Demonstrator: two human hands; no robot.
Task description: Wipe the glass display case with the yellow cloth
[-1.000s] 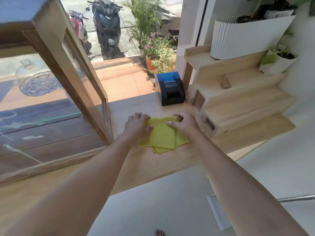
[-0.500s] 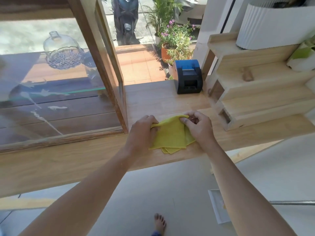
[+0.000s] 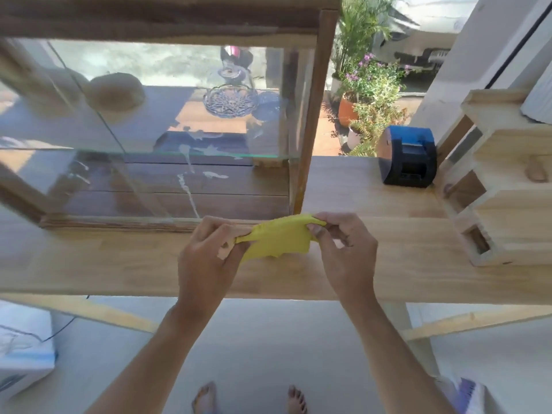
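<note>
The yellow cloth [image 3: 279,239] is lifted off the wooden counter [image 3: 403,249] and hangs folded between both hands. My left hand [image 3: 209,261] pinches its left edge, and my right hand [image 3: 343,249] pinches its top right corner. Right behind them stands the glass display case [image 3: 149,130] with a wooden frame; its front pane carries white streaks and smears. Inside it a cut-glass dish with a dome [image 3: 230,98] sits on a glass shelf.
A black and blue receipt printer [image 3: 407,156] stands on the counter to the right of the case. A stepped wooden stand [image 3: 507,180] fills the right end. Potted plants [image 3: 370,91] are behind. A white box [image 3: 24,348] lies on the floor at left.
Both hands have picked the cloth up from the counter, where it lay flat under them. The view has swung left, so the case's front pane now faces me.
</note>
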